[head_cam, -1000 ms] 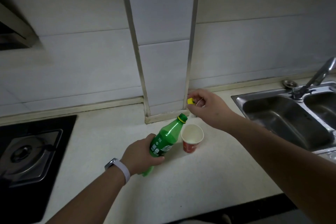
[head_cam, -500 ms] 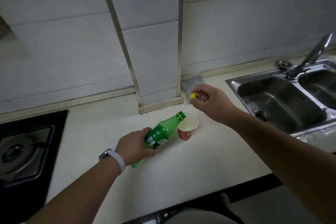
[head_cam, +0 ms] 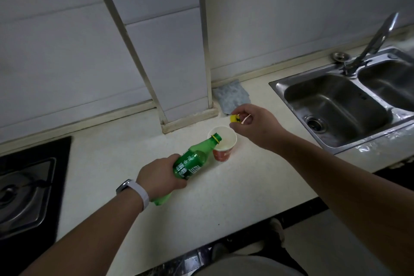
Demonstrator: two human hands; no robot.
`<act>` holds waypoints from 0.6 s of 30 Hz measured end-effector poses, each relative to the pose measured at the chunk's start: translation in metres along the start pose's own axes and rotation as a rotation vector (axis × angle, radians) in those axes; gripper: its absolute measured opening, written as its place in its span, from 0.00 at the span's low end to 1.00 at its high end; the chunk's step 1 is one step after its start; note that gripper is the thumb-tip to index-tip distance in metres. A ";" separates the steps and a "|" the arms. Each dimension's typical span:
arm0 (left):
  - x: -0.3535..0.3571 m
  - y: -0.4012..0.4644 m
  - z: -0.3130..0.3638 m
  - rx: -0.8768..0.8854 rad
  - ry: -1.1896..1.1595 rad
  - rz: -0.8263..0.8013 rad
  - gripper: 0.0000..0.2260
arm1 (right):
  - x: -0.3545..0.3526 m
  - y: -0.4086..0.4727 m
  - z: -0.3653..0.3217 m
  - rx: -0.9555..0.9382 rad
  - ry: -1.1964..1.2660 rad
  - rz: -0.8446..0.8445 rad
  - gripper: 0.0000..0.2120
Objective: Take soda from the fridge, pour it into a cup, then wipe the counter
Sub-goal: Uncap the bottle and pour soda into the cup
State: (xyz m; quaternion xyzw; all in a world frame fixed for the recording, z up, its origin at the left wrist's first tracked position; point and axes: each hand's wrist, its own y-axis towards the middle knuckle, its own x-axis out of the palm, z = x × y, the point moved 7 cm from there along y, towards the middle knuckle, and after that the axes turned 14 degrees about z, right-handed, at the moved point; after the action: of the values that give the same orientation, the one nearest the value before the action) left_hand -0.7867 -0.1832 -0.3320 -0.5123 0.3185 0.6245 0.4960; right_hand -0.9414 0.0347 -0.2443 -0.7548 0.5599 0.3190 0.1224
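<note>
The left hand point(head_cam: 160, 177) gripped the green soda bottle point(head_cam: 192, 162), tilted with its mouth over the paper cup point(head_cam: 222, 146) on the tabletop point(head_cam: 235, 190). The right hand point(head_cam: 255, 126) pinched the yellow cap point(head_cam: 234, 118). Since a second earlier, the bottle's mouth had moved over the cup.

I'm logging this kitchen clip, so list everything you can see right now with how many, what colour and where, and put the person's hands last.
bottle: one, green, tilted, mouth over the cup
cup: one, red with white inside, on the counter in front of the pillar
cap: one, yellow, above the cup
cloth: one, grey, on the counter against the wall
counter: one, cream, from stove to sink
sink: one, steel, two basins, at right
tap: one, steel, behind the sink
stove: one, black, at left
watch: one, white band, on the left wrist
left hand: grips the bottle
right hand: pinches the cap
</note>
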 end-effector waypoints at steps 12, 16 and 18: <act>0.004 -0.001 -0.005 -0.009 -0.004 -0.054 0.22 | 0.014 -0.013 0.017 0.071 -0.002 -0.032 0.12; -0.004 0.002 -0.003 0.008 0.013 -0.048 0.22 | 0.015 -0.012 0.017 0.071 -0.014 -0.022 0.12; -0.006 0.002 -0.003 0.010 0.018 -0.043 0.23 | 0.015 -0.013 0.017 0.071 -0.015 -0.022 0.11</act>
State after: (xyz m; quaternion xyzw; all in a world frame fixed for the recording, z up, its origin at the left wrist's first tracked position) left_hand -0.7879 -0.1886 -0.3272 -0.5223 0.3151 0.6074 0.5089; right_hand -0.9328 0.0365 -0.2690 -0.7538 0.5615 0.3032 0.1569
